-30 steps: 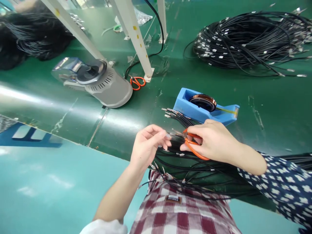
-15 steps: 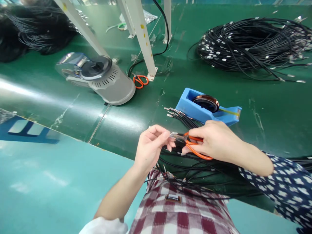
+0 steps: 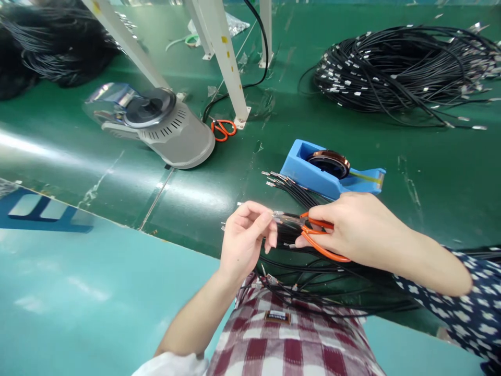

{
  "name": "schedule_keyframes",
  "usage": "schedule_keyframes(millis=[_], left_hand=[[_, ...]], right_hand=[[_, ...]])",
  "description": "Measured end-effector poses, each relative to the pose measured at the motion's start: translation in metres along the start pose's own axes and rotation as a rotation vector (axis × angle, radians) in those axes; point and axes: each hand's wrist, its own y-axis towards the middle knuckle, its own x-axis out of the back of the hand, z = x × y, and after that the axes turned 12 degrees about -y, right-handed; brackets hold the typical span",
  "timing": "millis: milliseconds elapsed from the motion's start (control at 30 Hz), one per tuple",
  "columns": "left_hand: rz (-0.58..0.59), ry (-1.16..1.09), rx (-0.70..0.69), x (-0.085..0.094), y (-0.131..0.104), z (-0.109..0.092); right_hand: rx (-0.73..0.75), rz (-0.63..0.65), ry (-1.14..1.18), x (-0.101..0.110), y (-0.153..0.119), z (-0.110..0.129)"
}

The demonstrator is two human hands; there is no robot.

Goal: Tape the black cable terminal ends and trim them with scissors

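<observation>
Orange-handled scissors [image 3: 323,250] are in my right hand [image 3: 352,224], with fingers and thumb in the handle loops. Their blades point left toward my left hand [image 3: 248,237]. My left thumb and forefinger are pinched on what looks like a thin black cable end [image 3: 277,213] with a pale tip; the fingertips partly hide it. Directly below and behind both hands lies a bundle of black cables [image 3: 297,194] with silvery tips. More loose black cables [image 3: 313,300] run along the table edge, against a red-and-white checked apron [image 3: 274,344].
Just behind my right hand stands a blue tape dispenser [image 3: 313,175] with amber tape. A grey tape machine [image 3: 176,136] and second orange-handled scissors [image 3: 224,130] are left of it, near white shelf legs [image 3: 230,68]. A big cable coil [image 3: 391,78] lies back right, more cables [image 3: 58,42] back left.
My right hand has shifted slightly right with the scissors, drawing them a little away from my left fingers. My left hand keeps its pinch. The view has moved slightly.
</observation>
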Motion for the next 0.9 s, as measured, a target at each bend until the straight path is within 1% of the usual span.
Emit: schedule_keyframes(millis=[133, 200, 367, 467, 667, 833, 900], left_hand=[[0.022, -0.012, -0.031, 0.0012, -0.0001, 0.0012], [0.029, -0.016, -0.036, 0.0021, -0.0003, 0.0015], [0.035, -0.058, -0.012, 0.0011, -0.0019, 0.0012], [0.032, -0.062, -0.006, -0.0002, -0.0031, 0.0009], [0.04, -0.024, -0.015, 0.0, -0.0042, 0.0014], [0.042, 0.002, -0.034, 0.0011, -0.0043, 0.0029], [0.049, -0.002, -0.041, 0.0018, -0.0042, 0.004]], right_hand=[[-0.014, -0.1, -0.105, 0.0029, -0.0047, 0.002], [-0.024, -0.135, -0.11, 0.0043, -0.0061, 0.0017], [0.003, -0.064, -0.054, 0.0021, -0.0044, 0.0019], [0.014, -0.045, -0.024, -0.0007, -0.0017, 0.0031], [0.022, 0.055, 0.154, -0.0018, 0.0001, 0.0021], [0.021, 0.014, 0.114, -0.0029, -0.0011, 0.0016], [0.027, 0.039, 0.132, -0.0036, -0.0004, 0.0016]])
